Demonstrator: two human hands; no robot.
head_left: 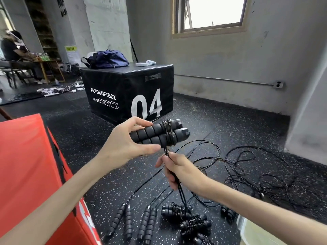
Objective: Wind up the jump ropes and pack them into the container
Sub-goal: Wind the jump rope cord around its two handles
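Pair of black foam handles (157, 136), ribbed, side by side, roughly horizontal w/ caps at 3 o'clock, held up mid-frame; a few cord turns wrapped round them near the cap end. Rest of that cord (174, 175) hangs straight down at 6 o'clock, taut.

On the floor at 6 o'clock: two unwound pairs of handles (136, 221) lying near-parallel, cords trailing up toward 12. Just at 3 o'clock of those, wound bundles (187, 218) piled touching each other. Loose black cords (251, 172) sprawl in tangled loops at 3–4 o'clock. Pale container corner (247, 228) at 5 o'clock, edge only.
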